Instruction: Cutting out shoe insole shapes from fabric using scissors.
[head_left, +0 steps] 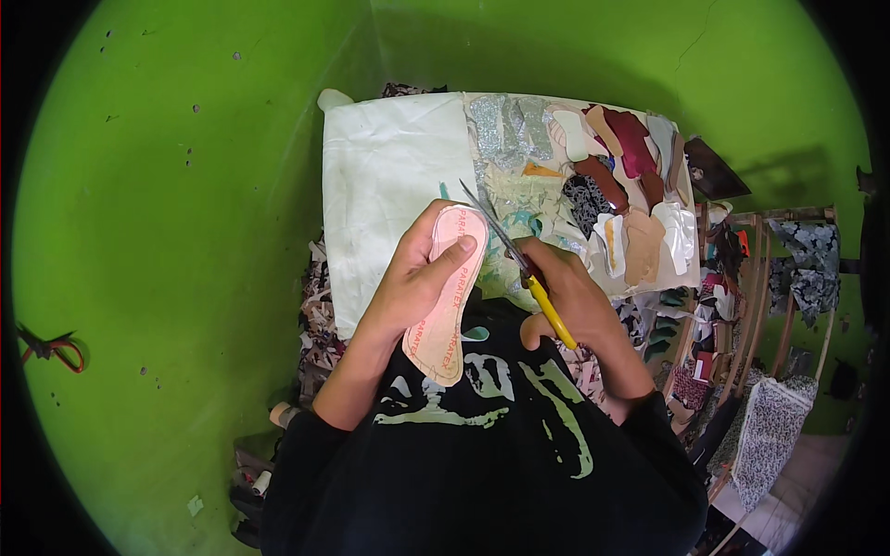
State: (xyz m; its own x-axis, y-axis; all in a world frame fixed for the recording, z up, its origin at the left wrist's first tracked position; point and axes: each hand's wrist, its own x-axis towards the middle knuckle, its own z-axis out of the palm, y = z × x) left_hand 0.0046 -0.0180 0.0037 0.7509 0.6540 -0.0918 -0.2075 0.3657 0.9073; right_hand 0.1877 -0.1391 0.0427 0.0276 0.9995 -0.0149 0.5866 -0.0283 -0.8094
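My left hand (415, 278) holds a pale pink sole-shaped cutout (448, 320) with red print, thumb pressed on its upper end. My right hand (575, 296) grips scissors (512, 255) with yellow handles. The steel blades are slightly apart and point up and left beside the cutout's upper right edge. Both hands are above my lap, over a black shirt (482, 445) with a pale green print, at the near edge of a small table covered by a white cloth (389, 176).
On the right half of the table lie several cut pieces: silver glitter (505, 130), maroon (632, 139), brown (642, 246), white and patterned ones. Wooden racks with patterned fabric (774, 435) stand at the right. Scraps (320, 320) pile left of the table. A green wall (167, 232) surrounds.
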